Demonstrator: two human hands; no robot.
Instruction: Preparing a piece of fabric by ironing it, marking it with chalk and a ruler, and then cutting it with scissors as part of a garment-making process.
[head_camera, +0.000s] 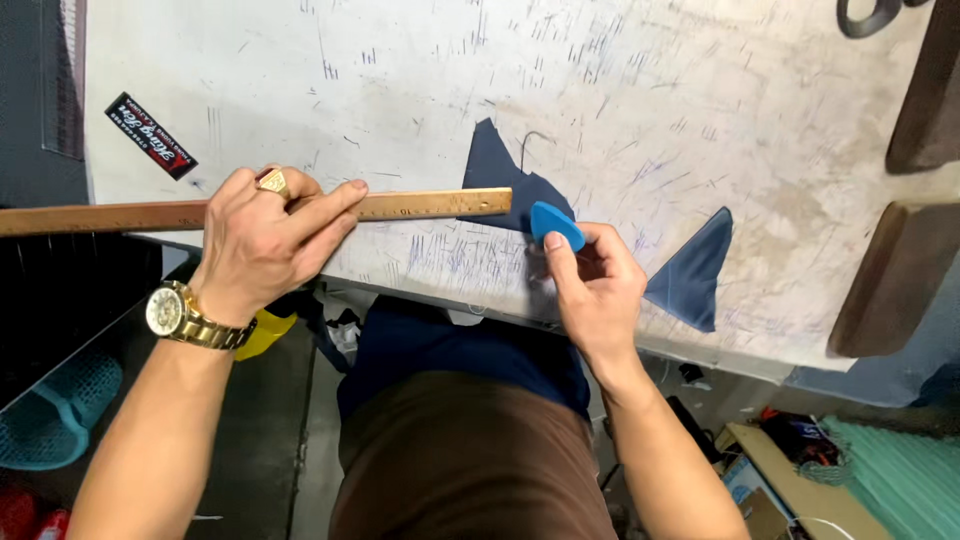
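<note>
Scuffed white board, covered with pen ticks and scratches, fills the upper part of the view as a cutting table (700, 90). A long wooden ruler (250, 212) is laid flat near the table's front edge and serves as the landmark. It is pressed down by the left hand (265, 245), whose fingers are spread over its middle, with a ring and a gold wristwatch (180, 315) worn on that side. Just past the ruler's right end, a navy fabric piece (500, 180) is spread on the table, with its lower part tucked under the ruler tip. A blue tailor's chalk (556, 226), flat and rounded-triangular, is pinched between thumb and fingers of the right hand (595, 285), and its tip is set against the fabric just below the ruler's end. A second navy fabric piece (695, 275) lies well to the right of the ruler, apart from the first. A black woven label (150, 135) lies above the ruler's left part.

The fabric is judged light, limp and easily shifted, so it is best held flat by pressure rather than pinched. The chalk is judged light, stiff and brittle at its thin edge; it is best gripped by its broad faces.
</note>
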